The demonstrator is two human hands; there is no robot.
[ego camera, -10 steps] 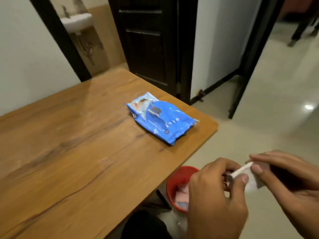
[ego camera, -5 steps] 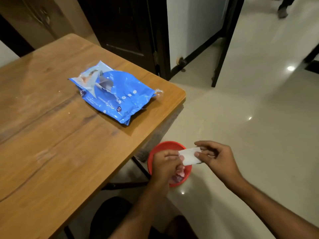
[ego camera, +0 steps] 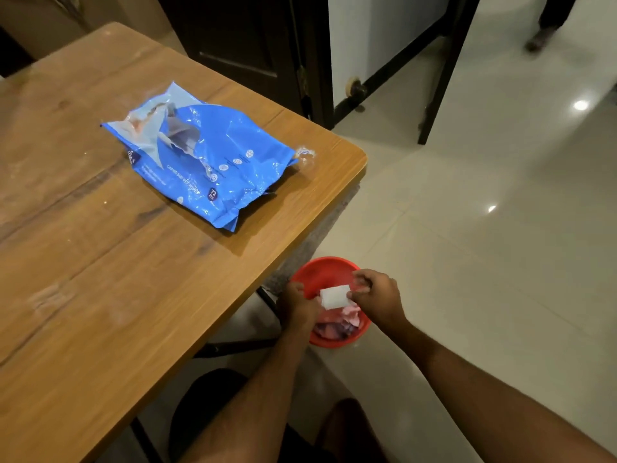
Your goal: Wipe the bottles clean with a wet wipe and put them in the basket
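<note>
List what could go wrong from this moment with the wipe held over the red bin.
1. Both hands, left hand and right hand, pinch the white wipe directly above the red bin on the floor; a slip would likely drop it among the scraps inside.
2. The blue wet wipes pack lies near the wooden table corner; a knock might push it off.
3. No bottles are visible, so wiping may stall.

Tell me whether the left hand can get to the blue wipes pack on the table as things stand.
Probably yes: nothing stands between the left hand and the wipes pack, but it pinches the white wipe and must let go first.
</note>
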